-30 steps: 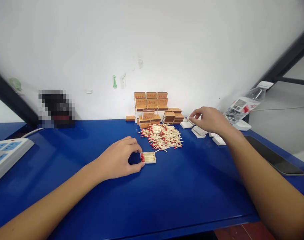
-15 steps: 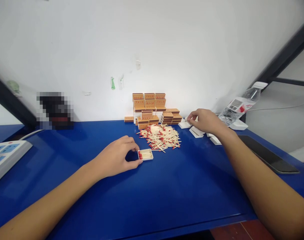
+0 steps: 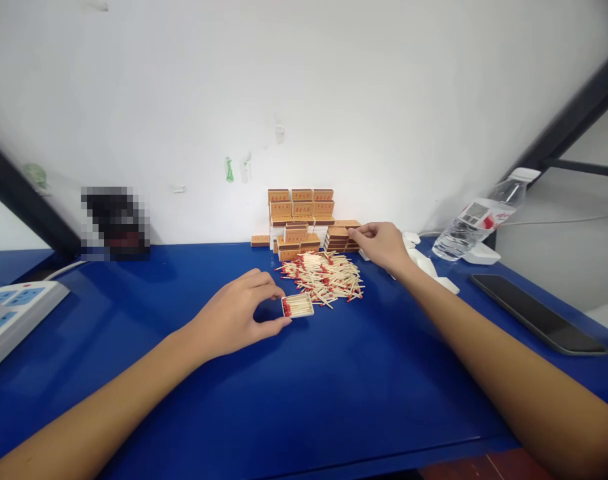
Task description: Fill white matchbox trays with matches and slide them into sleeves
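Note:
My left hand (image 3: 239,308) grips the left end of a small white matchbox tray (image 3: 309,307) between thumb and fingers. Red-headed matches (image 3: 297,306) lie inside it, heads to the left. Just behind the tray is a heap of loose matches (image 3: 329,275). My right hand (image 3: 381,241) has its thumb and fingertips closed at the right side of a stack of orange matchboxes (image 3: 338,233), pinching one there. Its fingers partly cover that box. Whether the box is a bare sleeve or a full one I cannot tell.
More orange matchboxes (image 3: 302,208) are piled against the wall. White trays (image 3: 447,285) lie beyond my right wrist. A tilted water bottle (image 3: 477,217) and a phone (image 3: 537,313) are at the right; a power strip (image 3: 21,313) sits at the left on the blue table (image 3: 284,400).
My right hand has moved left from the white trays to the orange matchbox stack. My left hand keeps hold of the filled tray, which now sits slightly turned.

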A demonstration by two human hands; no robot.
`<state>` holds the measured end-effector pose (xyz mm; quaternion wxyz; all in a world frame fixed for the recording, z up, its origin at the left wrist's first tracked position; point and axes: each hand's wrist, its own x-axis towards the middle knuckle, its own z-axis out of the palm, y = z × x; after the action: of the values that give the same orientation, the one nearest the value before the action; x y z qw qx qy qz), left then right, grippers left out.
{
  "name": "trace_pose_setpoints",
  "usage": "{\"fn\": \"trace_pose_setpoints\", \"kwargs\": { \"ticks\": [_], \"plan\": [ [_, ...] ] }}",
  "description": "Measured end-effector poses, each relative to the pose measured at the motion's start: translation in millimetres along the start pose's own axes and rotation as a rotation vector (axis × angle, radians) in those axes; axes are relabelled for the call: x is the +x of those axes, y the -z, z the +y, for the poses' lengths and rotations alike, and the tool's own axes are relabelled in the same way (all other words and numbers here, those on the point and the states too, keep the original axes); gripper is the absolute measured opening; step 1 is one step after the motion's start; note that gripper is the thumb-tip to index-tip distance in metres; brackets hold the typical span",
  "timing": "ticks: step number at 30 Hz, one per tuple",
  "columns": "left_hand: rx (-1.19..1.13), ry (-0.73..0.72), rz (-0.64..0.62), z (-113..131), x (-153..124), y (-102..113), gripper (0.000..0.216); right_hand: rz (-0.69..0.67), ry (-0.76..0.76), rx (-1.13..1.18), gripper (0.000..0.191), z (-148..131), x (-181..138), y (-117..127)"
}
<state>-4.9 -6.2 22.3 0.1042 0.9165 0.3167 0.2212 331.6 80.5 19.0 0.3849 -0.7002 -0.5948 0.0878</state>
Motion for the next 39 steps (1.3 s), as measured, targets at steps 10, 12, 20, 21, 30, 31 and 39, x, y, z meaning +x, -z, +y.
{"fn": "trace_pose_setpoints", "kwargs": {
  "ticks": [10,12,20,21,30,31,39],
  "plan": [
    [0.042,0.036,0.051,-3.9,0.0,0.9,0.026,-0.041,-0.17,0.149,0.029,-14.8,1.5,8.3],
    [0.062,0.059,0.089,-5.4,0.8,1.5,0.024,-0.048,-0.157,0.22,0.027,-16.4,-3.4,18.6],
    [0.01,0.216,0.176,-10.9,1.3,0.6,0.026,-0.497,0.039,0.487,0.031,-43.3,-55.6,21.2],
    [0.01,0.217,0.176,-11.1,1.1,0.6,0.027,-0.553,0.053,0.487,0.032,-48.2,-62.1,18.5],
    [0.009,0.245,0.16,-13.1,1.5,2.3,0.034,-0.701,0.079,0.435,0.037,-56.9,-72.0,16.0],
    [0.004,0.254,0.159,-13.8,1.6,2.3,0.035,-0.71,0.072,0.461,0.038,-55.5,-70.8,16.2],
    [-0.153,0.302,0.15,-16.3,2.5,3.8,0.036,-0.766,0.07,0.54,0.043,-58.8,-73.0,15.9]
  ]
}}
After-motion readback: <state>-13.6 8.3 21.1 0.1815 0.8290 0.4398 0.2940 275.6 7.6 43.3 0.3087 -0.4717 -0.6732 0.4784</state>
